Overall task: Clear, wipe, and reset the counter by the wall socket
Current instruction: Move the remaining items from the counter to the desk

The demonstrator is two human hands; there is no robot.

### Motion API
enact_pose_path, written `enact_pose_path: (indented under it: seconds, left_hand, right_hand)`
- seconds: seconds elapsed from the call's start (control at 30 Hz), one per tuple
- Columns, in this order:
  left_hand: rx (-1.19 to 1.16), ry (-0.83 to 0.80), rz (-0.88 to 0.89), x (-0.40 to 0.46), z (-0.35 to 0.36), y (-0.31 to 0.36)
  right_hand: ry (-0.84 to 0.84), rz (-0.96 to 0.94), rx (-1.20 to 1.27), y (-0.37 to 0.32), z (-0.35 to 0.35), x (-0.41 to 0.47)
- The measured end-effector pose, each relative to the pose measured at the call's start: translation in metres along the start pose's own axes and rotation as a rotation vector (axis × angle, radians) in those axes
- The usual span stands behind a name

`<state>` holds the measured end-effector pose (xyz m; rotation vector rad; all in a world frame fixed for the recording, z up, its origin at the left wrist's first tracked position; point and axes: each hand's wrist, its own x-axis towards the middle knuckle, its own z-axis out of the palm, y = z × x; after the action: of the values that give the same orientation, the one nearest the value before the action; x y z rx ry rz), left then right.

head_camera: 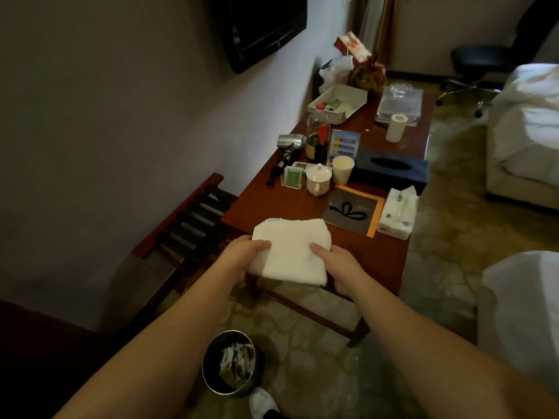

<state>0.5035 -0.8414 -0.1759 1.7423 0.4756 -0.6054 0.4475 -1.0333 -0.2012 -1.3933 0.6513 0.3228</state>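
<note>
A folded white towel [290, 252] sits at the near end of the reddish wooden counter [384, 252], partly overhanging its edge. My left hand [242, 258] grips the towel's left side, thumb on top. My right hand [335, 261] grips its right side, thumb on top as well. Further along the counter stand a lidded white cup [318, 179], a paper cup [342, 170], a dark blue tissue box [390, 170], a soft tissue pack [397, 214], a dark card with a bow [352, 211], a sauce bottle [317, 140] and a hair dryer [290, 143].
A white tray of small items [338, 104], a paper roll [395, 127], a clear plastic container [399, 104] and bags [354, 68] crowd the far end. A metal waste bin [230, 362] stands on the floor below. A luggage rack [187, 225] is left, beds right.
</note>
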Motion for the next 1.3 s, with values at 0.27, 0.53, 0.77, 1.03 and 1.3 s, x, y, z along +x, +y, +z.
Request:
enact_pose_path:
  seconds: [0.27, 0.53, 0.77, 1.03, 1.3]
  left_hand:
    - [0.178, -0.013, 0.09, 0.088, 0.0, 0.045]
    - [0.277, -0.051, 0.102, 0.191, -0.002, 0.062]
    - [0.303, -0.048, 0.139, 0.254, 0.0, 0.056]
    - [0.526, -0.041, 0.161, 0.28, 0.004, 0.034]
    - [0.529, -0.034, 0.2, 0.288, 0.006, 0.031]
  right_hand:
    - [0.107, 0.069, 0.042, -0.034, 0.019, 0.074]
    - [0.227, 0.083, -0.01, -0.045, 0.042, 0.167]
    - [0.331, 0.077, -0.066, -0.036, 0.053, 0.225]
    - [0.463, 0.139, -0.326, -0.017, 0.064, 0.246]
    - [0.536, 0.186, -0.487, -0.016, 0.071, 0.253]
